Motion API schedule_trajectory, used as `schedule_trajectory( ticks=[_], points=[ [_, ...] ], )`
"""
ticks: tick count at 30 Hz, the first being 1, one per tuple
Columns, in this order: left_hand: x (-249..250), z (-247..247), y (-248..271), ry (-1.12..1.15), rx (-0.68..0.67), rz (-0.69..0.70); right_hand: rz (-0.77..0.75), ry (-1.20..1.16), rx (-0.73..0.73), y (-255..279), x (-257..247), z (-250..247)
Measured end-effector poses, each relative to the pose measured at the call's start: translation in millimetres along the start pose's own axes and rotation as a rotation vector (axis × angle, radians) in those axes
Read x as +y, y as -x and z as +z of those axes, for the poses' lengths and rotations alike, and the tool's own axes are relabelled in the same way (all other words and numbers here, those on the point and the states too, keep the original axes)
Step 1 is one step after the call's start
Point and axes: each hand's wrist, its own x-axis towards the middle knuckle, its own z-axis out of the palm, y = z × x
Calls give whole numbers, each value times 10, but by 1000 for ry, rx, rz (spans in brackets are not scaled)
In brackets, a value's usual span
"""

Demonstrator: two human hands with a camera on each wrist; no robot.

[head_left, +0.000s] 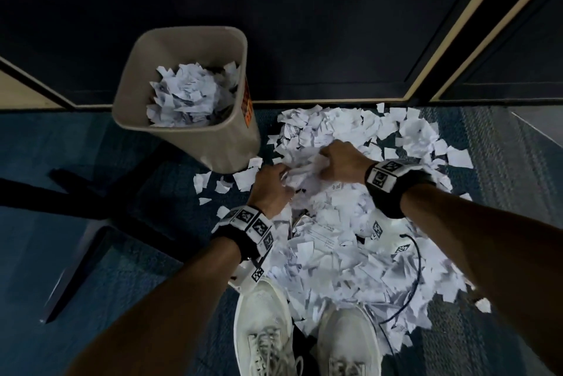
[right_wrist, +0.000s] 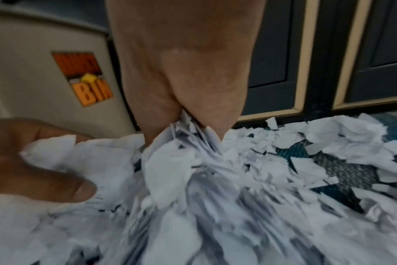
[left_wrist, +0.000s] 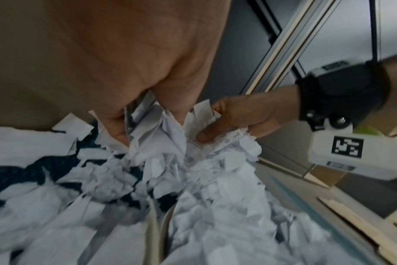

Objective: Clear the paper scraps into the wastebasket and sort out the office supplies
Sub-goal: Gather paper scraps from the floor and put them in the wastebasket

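A wide heap of torn white paper scraps (head_left: 344,232) covers the blue carpet ahead of my feet. My left hand (head_left: 269,185) and right hand (head_left: 341,164) meet over the heap's far side, each gripping a bunch of scraps (head_left: 301,173) between them. The left wrist view has my left hand (left_wrist: 147,100) clutching paper, with the right hand (left_wrist: 245,120) pinching scraps opposite. In the right wrist view my right hand (right_wrist: 184,89) squeezes a wad of scraps (right_wrist: 188,147). A beige wastebasket (head_left: 219,144) stands to the left, partly filled with scraps (head_left: 189,95).
Dark cabinet doors with tan trim (head_left: 335,25) run along the back. A thin black cable (head_left: 417,272) trails over the heap on the right. My white sneakers (head_left: 265,327) stand at the heap's near edge. A dark chair base (head_left: 76,192) lies left.
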Motion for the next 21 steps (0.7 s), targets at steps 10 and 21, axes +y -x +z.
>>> schedule_trajectory(
  ticks=[10,21],
  points=[
    [616,-620,416,271,194,186,85,-400,167,618,-120,-854],
    [1000,-1586,587,490,438,220,-108,-753,186,887,-1161,-1373]
  ],
)
